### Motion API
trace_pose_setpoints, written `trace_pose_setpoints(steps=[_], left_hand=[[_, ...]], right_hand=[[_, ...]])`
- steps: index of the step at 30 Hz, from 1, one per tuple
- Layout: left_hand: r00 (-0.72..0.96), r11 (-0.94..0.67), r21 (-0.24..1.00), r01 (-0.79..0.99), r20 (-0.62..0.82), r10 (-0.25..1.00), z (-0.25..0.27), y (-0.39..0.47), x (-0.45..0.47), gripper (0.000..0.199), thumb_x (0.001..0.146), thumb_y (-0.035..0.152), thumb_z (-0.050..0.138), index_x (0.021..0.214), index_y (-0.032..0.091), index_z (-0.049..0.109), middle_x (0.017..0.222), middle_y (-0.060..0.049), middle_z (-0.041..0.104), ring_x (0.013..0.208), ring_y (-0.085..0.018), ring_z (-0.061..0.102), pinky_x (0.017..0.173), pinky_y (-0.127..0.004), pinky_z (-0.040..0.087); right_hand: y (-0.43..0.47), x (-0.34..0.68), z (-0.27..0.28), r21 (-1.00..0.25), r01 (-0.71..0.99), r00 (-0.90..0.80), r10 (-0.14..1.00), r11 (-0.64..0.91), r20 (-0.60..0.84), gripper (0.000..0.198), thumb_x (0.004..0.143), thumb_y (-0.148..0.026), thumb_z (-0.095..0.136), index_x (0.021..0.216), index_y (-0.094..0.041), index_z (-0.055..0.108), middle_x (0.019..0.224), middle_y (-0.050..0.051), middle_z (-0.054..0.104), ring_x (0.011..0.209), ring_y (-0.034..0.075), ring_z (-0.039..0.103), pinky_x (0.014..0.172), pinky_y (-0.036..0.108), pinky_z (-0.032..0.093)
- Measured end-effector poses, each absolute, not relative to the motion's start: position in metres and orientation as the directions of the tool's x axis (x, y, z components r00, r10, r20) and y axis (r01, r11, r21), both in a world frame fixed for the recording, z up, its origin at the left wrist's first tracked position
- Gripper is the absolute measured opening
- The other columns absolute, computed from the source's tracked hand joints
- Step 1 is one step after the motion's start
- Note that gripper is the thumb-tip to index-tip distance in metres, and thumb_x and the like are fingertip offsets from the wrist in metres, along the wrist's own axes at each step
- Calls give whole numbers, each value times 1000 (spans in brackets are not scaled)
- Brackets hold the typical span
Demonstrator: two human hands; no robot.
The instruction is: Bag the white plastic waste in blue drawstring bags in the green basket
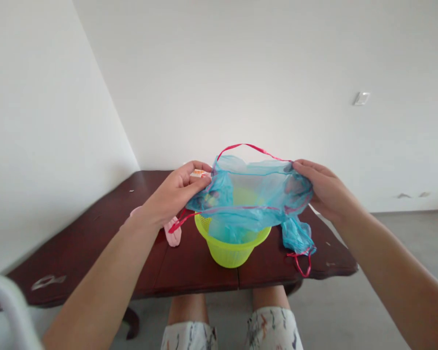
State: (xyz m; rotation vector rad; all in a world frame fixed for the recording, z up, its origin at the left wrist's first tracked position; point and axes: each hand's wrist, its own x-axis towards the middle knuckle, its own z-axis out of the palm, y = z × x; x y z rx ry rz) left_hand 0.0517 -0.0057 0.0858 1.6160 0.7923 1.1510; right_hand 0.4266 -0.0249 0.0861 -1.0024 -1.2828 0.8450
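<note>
A thin blue see-through drawstring bag (255, 194) is stretched wide between my hands, its mouth held apart. My left hand (184, 187) pinches the bag's left rim, and my right hand (317, 184) grips the right rim with fingers partly behind the film. One red drawstring (248, 146) arches above the mouth, and another hangs at the left. Below, the bag's body sags into a yellow-green plastic basket (231, 255) on the table. The inside of the basket is largely covered by the film.
On the dark red wooden table (200, 277), a second crumpled blue bag (297, 236) with red drawstring lies right of the basket. A pink item (173, 236) lies at the left, partly behind my arm. A white curved bar (12, 306) shows at the lower left.
</note>
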Motion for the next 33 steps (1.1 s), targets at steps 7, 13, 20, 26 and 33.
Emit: trace_pose_setpoints(steps=[7, 13, 20, 26, 33], left_hand=[[355, -504, 843, 188, 420, 835, 62, 17, 47, 24, 108, 47, 77, 111, 25, 86, 109, -7, 88, 87, -20, 80, 67, -26, 60], [430, -527, 589, 613, 312, 847, 68, -1, 39, 42, 110, 46, 57, 102, 27, 93, 106, -5, 90, 103, -28, 83, 91, -36, 60], [292, -403, 266, 876, 373, 881, 67, -38, 32, 30, 101, 60, 80, 98, 29, 78, 81, 0, 78, 69, -23, 65, 65, -33, 35], [326, -541, 484, 688, 460, 826, 65, -62, 20, 29, 111, 56, 72, 106, 29, 66, 78, 4, 73, 65, -19, 64, 68, -32, 49], [457, -597, 653, 466, 401, 794, 68, -25, 46, 29, 115, 54, 66, 121, 25, 71, 125, -7, 85, 110, -25, 81, 101, -39, 64]], right_hand=[[5, 423, 47, -985, -161, -8, 998, 62, 64, 48, 76, -51, 109, 91, -23, 72, 63, -7, 65, 47, 10, 53, 45, 21, 54], [2, 408, 36, -990, -139, -152, 988, -38, -16, 63, 75, -65, 111, 101, -21, 75, 57, -13, 52, 38, 1, 25, 33, 15, 23], [-21, 409, 35, -999, -34, -180, 983, -35, -28, 60, 81, -71, 106, 95, -23, 74, 75, -4, 68, 58, 11, 60, 52, 22, 56], [-67, 434, 35, -991, 135, -319, 946, -17, -59, 53, 101, -73, 90, 102, -21, 78, 94, 5, 77, 84, 20, 70, 74, 30, 61], [-98, 406, 36, -687, 599, -447, 884, 411, 139, 51, 94, -66, 96, 117, -25, 77, 104, 6, 79, 92, 25, 69, 79, 35, 56]])
